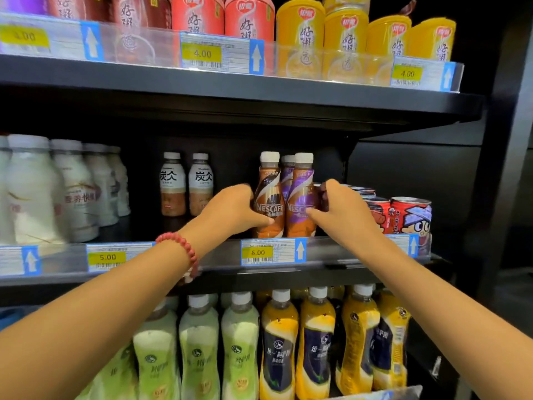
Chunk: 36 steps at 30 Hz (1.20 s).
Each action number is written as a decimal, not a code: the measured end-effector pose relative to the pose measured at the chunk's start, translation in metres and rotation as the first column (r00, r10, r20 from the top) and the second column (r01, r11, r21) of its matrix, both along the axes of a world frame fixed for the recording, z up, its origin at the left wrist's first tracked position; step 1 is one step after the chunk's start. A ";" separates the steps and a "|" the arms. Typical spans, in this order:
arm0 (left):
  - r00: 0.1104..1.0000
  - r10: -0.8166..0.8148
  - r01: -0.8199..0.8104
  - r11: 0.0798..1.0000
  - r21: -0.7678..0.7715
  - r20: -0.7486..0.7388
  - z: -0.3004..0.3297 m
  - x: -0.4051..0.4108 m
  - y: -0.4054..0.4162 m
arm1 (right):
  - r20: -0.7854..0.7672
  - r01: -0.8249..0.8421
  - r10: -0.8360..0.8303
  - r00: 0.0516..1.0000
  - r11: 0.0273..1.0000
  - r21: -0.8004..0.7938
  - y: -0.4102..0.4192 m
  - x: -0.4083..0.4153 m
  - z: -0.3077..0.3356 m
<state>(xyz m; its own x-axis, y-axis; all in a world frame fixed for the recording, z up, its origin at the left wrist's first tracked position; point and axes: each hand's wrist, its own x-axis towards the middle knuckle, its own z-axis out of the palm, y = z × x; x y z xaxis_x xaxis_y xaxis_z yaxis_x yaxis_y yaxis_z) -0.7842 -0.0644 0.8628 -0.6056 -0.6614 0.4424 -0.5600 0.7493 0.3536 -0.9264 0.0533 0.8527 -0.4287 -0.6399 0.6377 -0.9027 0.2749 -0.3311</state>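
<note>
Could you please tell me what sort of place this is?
Probably a shop's drinks section: stocked shelf, yellow 6.00 price tag, left hand gripping the brown Nescafe bottle, right hand the purple Nescafe bottle.

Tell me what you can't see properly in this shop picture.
All in the head view:
1. Fingertips of the left hand: behind the brown bottle.
2. The back bottle: only its top shows behind the purple bottle.
3. Small print on the price tag: too small.
4. The white bottles: blurred, cut by the left edge.
</note>
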 end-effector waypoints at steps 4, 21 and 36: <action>0.992 -0.102 0.115 0.974 -0.194 0.079 -0.004 0.013 0.013 | -0.274 -0.042 0.056 0.960 0.998 0.056 0.014 0.018 -0.009; 0.937 -0.168 0.195 0.979 -0.057 0.306 0.005 -0.023 -0.005 | -0.117 -0.064 0.113 0.987 0.929 0.363 -0.034 -0.009 0.004; 0.892 -0.017 0.039 0.998 -0.039 0.451 0.003 -0.032 -0.010 | -0.140 0.037 0.043 0.989 0.853 0.520 -0.047 -0.017 0.006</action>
